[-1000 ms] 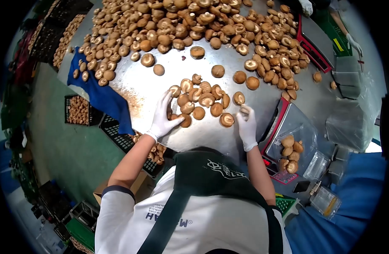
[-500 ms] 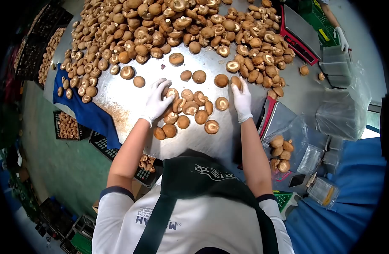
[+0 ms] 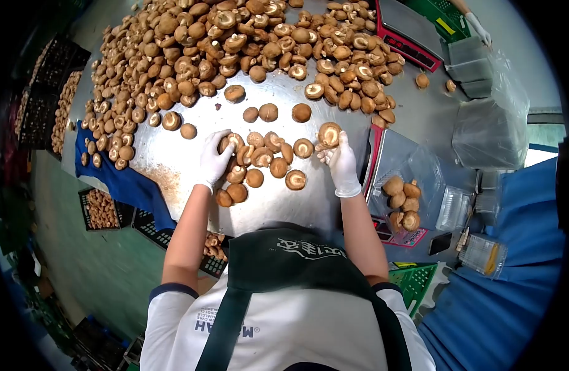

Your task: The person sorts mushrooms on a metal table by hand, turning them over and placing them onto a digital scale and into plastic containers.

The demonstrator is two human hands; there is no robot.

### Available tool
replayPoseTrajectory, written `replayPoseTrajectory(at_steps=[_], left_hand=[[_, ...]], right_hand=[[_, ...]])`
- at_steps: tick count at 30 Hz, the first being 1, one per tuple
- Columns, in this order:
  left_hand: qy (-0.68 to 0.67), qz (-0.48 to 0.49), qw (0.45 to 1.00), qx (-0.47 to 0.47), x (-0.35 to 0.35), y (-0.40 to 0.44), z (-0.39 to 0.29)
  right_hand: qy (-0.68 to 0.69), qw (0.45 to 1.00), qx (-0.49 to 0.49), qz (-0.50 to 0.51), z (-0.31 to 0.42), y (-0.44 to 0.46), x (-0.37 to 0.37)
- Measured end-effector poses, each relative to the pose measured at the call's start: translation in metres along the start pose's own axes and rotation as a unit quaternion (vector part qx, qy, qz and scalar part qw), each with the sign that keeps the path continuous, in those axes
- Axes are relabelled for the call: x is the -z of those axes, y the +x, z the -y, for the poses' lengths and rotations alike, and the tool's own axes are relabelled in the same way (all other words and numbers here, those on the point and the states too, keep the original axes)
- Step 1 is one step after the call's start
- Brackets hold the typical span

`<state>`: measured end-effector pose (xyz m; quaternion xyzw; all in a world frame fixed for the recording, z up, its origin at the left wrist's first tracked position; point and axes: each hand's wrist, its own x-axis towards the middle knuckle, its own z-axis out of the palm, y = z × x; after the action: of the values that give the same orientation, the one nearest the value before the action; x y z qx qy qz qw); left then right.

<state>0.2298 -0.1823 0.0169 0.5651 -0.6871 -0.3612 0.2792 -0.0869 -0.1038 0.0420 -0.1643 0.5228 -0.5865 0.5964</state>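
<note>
My right hand (image 3: 343, 166), in a white glove, pinches a shiitake mushroom (image 3: 329, 134) with its pale gill side facing up, over the metal table. My left hand (image 3: 214, 162), gloved too, has its thumb and fingers around another shiitake mushroom (image 3: 232, 143) at the left edge of a small loose group. Several mushrooms of that group (image 3: 261, 157) lie between my hands, some cap up, others gills up. A single brown cap (image 3: 301, 112) rests just beyond them.
A large mushroom heap (image 3: 192, 46) covers the table's far side. At right, a scale (image 3: 399, 154) bears a clear bag with mushrooms (image 3: 403, 193); another red scale (image 3: 408, 31) stands farther back. Clear plastic trays (image 3: 473, 68), a blue cloth (image 3: 120, 179) and a co-worker's gloved hand (image 3: 479, 29) also show.
My right hand has raised its mushroom off the table and turned it, so the gills now show. The left hand's fingers have closed in around a mushroom. The view has shifted slightly.
</note>
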Motion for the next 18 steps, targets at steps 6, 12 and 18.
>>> replayPoseTrajectory(at_steps=[6, 12, 18], left_hand=[[-0.021, -0.02, 0.999, 0.017, -0.006, 0.004, 0.017], [-0.067, -0.03, 0.997, 0.031, -0.009, 0.006, 0.028], [-0.039, -0.036, 0.998, 0.025, -0.007, 0.003, 0.018]], right_hand=[[0.105, 0.988, -0.114, -0.026, 0.002, -0.012, 0.006], [0.127, 0.979, -0.15, -0.06, 0.003, -0.01, 0.002], [0.14, 0.987, 0.024, -0.073, -0.007, 0.01, -0.002]])
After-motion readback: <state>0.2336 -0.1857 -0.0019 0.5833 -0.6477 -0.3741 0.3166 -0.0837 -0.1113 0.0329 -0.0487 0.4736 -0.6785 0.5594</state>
